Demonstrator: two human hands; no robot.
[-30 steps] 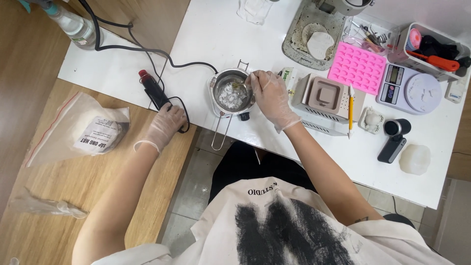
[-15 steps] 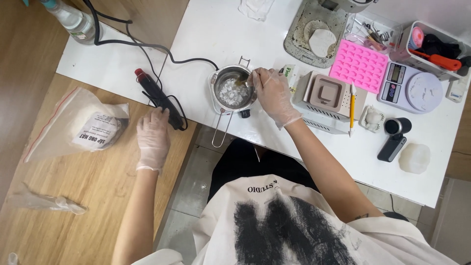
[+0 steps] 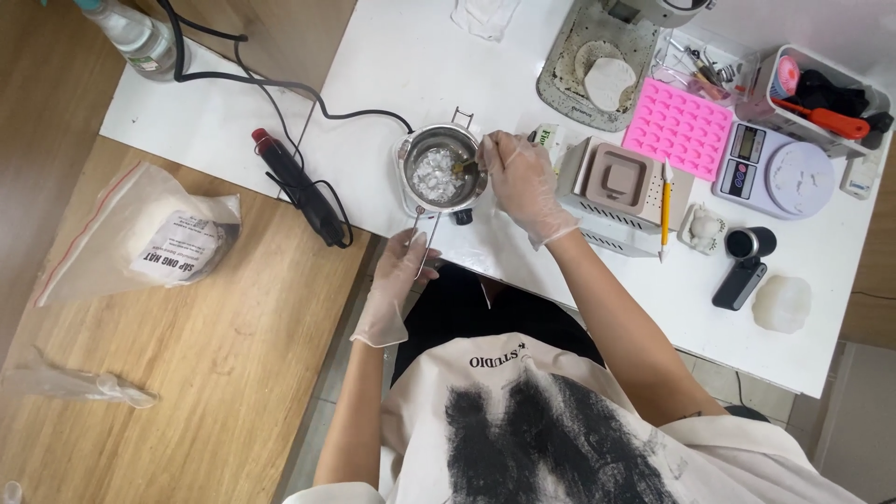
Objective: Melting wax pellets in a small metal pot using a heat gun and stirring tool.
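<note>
1. Gloves cover both of our hands, thin and see-through.
2. Our left hand [image 3: 399, 275] is at the wire handle [image 3: 422, 245] of the small metal pot [image 3: 439, 174]. The fingers are curled around the handle and hold it.
3. Our right hand [image 3: 525, 182] is at the right side of the pot. It pinches a thin stick [image 3: 469, 166] and the tip is down inside the pot.
4. White lumps [image 3: 435, 177] sit in the pot. The pot stands near the front edge of the white desk [image 3: 411, 65], and its handle sticks out past that edge toward us.
5. A black tool with a red tip [image 3: 297, 188] lies left of the pot, with its black cord [image 3: 280, 89] running up across the desk.
6. A wooden desk [image 3: 215, 364] is on our left. A clear bag with a paper label [image 3: 140, 245] lies on it.
7. A grey box-shaped thing [image 3: 623, 187] stands just right of our right hand. A yellow pencil [image 3: 665, 210] lies beside it.
8. A pink mold tray [image 3: 677, 128] and a small scale [image 3: 779, 173] are farther right.
9. A spray bottle [image 3: 140, 42] stands at the far left corner.
</note>
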